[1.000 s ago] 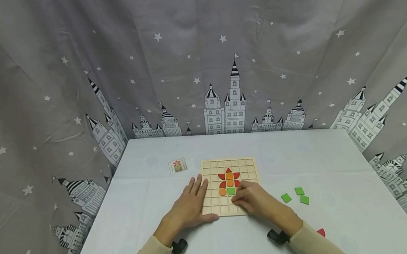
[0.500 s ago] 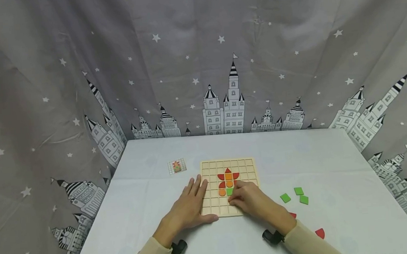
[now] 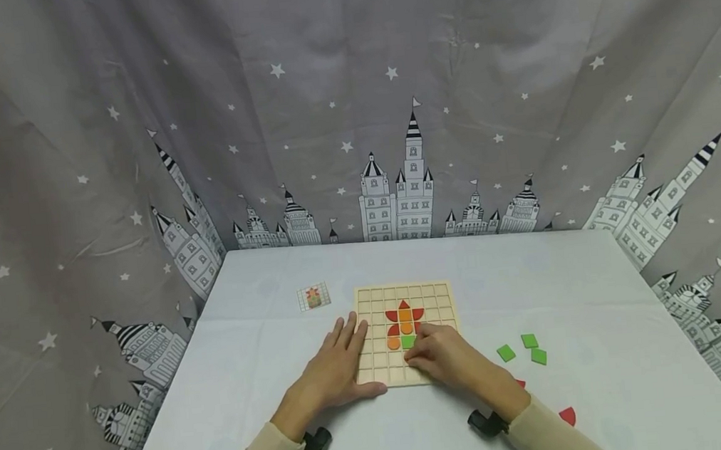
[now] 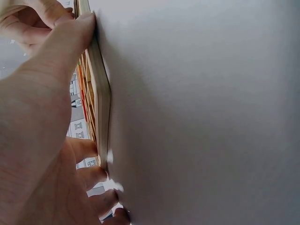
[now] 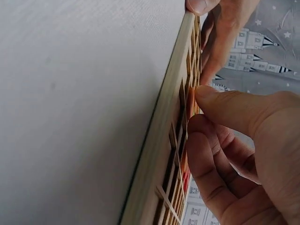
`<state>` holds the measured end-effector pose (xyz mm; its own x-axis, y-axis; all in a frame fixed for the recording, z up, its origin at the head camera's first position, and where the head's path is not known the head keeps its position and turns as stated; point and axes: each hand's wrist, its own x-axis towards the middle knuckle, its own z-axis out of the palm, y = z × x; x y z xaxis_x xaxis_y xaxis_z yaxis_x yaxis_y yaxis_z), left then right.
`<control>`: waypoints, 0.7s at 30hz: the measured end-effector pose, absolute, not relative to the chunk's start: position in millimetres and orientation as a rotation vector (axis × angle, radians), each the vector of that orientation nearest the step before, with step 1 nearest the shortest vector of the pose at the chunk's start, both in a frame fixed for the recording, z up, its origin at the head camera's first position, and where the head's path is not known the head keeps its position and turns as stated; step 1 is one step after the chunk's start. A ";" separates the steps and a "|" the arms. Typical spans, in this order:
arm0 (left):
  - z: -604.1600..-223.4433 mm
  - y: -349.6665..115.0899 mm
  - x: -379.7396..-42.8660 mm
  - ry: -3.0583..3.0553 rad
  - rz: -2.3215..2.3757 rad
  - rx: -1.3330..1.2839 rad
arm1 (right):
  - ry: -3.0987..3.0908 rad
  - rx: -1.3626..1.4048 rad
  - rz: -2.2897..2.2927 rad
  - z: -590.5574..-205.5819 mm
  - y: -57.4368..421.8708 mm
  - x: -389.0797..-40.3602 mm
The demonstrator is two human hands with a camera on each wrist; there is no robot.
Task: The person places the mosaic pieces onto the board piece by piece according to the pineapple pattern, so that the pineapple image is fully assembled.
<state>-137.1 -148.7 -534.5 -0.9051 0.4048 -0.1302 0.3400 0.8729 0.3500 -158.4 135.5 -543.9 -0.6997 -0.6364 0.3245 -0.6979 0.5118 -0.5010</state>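
A wooden grid board (image 3: 379, 368) lies on the white table with red, orange and green pieces in its cells. My left hand (image 3: 331, 374) steadies it, fingers spread along the left edge and thumb on the front corner. Over the lower middle cells, my right hand (image 3: 452, 356) pinches a small orange piece (image 5: 191, 102) between thumb and fingers, close to the board's surface. Just behind the fingertips sits a green square (image 3: 408, 341), beside an orange disc (image 3: 394, 343). A red triangle (image 3: 403, 305) tops the pattern. The right hand covers part of the pattern's right side.
A small pattern card (image 3: 313, 297) lies left of the board. Several loose green squares (image 3: 529, 341) lie to the right. Loose red pieces, one a rounded wedge (image 3: 567, 416), lie near the right forearm. A grey castle-print curtain (image 3: 347, 76) hangs behind the table.
Between the first and second frames, my right hand shifted slightly left over the board with the orange piece, uncovering a red piece by the forearm. The left hand stays in place.
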 end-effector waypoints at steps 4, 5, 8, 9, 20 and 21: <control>-536.1 -148.2 -134.6 2.840 0.488 0.572 | -2.666 1.100 0.952 -541.8 146.3 -154.2; -536.4 -147.9 -134.0 2.838 0.486 0.570 | -2.676 1.075 0.958 -541.2 150.5 -153.4; -535.4 -146.8 -133.1 2.840 0.493 0.566 | -2.724 1.006 0.949 -538.7 165.7 -152.9; -535.4 -146.5 -133.3 2.841 0.494 0.565 | -2.735 0.993 0.940 -538.2 171.6 -153.1; -532.5 -145.5 -135.3 2.849 0.467 0.575 | -3.011 0.729 0.859 -531.4 246.4 -153.1; -531.9 -145.5 -135.4 2.848 0.469 0.576 | -3.041 0.694 0.850 -531.3 252.8 -152.4</control>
